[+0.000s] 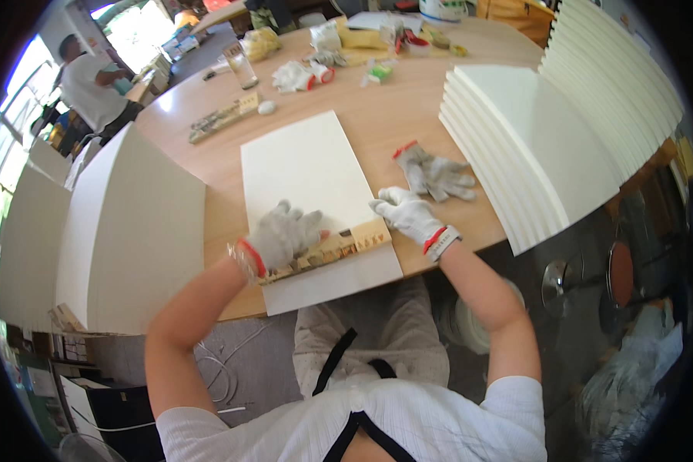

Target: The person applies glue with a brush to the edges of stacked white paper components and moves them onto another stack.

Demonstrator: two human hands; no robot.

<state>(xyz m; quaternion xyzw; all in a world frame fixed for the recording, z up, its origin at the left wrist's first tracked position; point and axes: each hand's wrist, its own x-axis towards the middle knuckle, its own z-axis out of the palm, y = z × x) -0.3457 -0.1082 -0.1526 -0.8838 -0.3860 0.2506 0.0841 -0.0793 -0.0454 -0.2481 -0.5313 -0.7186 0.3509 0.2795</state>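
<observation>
A white rectangular board (304, 165) lies on the table before me, its near end at the table's edge. Across its lower part runs a printed tan paper strip (339, 248) with a dark picture band. My left hand (285, 237), in a white knit glove with a red cuff, rests over the left part of the strip with its fingers apart. At the strip's right end, by the board's right edge, is my gloved right hand (410, 214). Its fingers are curled together, and whatever is between them is hidden. A spare grey-white glove (436, 171) lies just beyond that hand.
Tall stacks of white boards stand at the left (131, 231) and right (508, 146). Farther back lie more printed strips (223, 119), a drinking glass (240, 65), other gloves (292, 77) and tape rolls (417, 40). A person (96, 88) stands at the far left.
</observation>
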